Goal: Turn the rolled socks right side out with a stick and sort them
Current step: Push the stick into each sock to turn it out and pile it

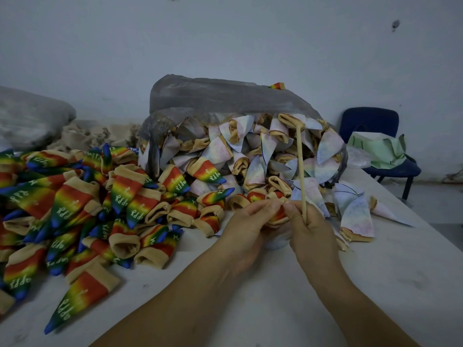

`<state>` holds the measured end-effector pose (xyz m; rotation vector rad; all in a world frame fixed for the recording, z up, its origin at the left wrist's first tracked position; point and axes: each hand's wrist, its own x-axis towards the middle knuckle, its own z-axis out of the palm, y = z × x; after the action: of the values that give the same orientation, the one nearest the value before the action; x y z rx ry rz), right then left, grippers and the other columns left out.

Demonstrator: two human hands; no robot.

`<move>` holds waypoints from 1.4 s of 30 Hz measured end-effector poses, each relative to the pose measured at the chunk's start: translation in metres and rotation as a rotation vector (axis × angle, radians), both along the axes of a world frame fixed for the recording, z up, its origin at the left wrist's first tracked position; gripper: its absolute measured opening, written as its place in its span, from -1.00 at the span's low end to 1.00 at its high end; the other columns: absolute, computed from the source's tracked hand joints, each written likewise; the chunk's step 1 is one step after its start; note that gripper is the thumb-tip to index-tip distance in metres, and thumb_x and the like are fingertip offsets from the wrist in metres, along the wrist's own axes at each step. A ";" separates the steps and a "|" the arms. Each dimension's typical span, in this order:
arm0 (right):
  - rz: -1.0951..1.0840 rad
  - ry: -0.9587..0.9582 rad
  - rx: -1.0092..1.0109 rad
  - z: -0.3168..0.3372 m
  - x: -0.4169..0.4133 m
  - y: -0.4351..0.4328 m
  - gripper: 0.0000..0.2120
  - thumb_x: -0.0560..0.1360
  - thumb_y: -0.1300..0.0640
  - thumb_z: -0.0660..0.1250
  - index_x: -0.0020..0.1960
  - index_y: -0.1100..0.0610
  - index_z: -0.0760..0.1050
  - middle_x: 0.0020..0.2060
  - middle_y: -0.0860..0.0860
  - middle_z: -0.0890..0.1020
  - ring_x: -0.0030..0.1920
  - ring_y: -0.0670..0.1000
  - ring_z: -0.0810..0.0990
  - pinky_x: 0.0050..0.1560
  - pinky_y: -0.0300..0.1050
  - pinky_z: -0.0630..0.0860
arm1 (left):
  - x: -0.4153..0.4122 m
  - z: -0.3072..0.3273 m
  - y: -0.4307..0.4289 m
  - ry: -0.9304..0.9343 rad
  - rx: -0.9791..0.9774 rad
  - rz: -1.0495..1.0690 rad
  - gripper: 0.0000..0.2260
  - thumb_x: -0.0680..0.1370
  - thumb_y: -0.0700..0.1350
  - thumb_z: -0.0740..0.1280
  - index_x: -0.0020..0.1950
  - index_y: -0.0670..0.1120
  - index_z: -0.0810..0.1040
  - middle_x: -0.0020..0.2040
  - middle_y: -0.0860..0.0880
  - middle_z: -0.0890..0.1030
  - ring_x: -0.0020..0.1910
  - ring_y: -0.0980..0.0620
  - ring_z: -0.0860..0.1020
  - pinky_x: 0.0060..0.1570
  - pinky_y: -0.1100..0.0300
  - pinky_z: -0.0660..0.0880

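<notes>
Since the sock [278,217] looks half turned, left grip [246,221] pinches its cuff while right grip [312,227] holds cuff plus upright stick [301,171], presumably for pushing; turned socks [75,209] piled left on worktop [375,271].

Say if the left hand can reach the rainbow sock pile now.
Likely yes: bare table separates the left hand from the rainbow sock pile, but it must first release the sock it pinches.

Pale table [375,284] bears rainbow socks [75,209] at left, a plastic bag [225,103] spilling pale socks [358,216] behind
</notes>
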<state>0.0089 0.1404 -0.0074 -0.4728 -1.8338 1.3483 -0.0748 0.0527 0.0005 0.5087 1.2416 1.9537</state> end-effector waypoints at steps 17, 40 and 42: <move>-0.018 -0.115 -0.077 0.001 -0.003 -0.013 -0.91 0.53 -0.05 0.27 -0.09 -0.06 0.42 -0.35 -0.11 0.55 -0.46 -0.20 0.52 -0.53 -0.37 0.37 | 0.009 -0.001 -0.001 0.145 0.094 0.280 -0.65 0.43 0.01 0.40 0.15 -0.12 0.66 0.02 -0.08 0.72 0.06 0.03 0.68 0.02 0.24 0.59; 0.329 0.074 -0.871 0.016 -0.001 0.011 -0.82 0.58 0.28 0.16 -0.18 0.17 0.41 -0.54 -0.02 0.34 -0.62 -0.16 0.21 -0.65 -0.32 0.24 | 0.011 0.001 0.005 -0.040 0.043 0.203 -0.80 0.65 -0.14 0.25 -0.07 -0.16 0.62 -0.20 -0.07 0.69 -0.30 0.12 0.62 -0.35 0.34 0.50; 0.390 0.081 -0.901 0.017 0.000 0.013 -0.82 0.54 0.30 0.20 -0.22 0.14 0.39 -0.52 -0.03 0.33 -0.61 -0.17 0.19 -0.66 -0.32 0.20 | 0.015 0.002 0.007 0.008 -0.001 0.214 -0.78 0.67 -0.13 0.22 -0.07 -0.15 0.59 -0.24 -0.02 0.65 -0.29 0.14 0.57 -0.30 0.34 0.51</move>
<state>0.0094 0.1539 0.0097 -0.5037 -1.1959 2.4173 -0.0593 0.0595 0.0029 0.3970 1.3480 2.1296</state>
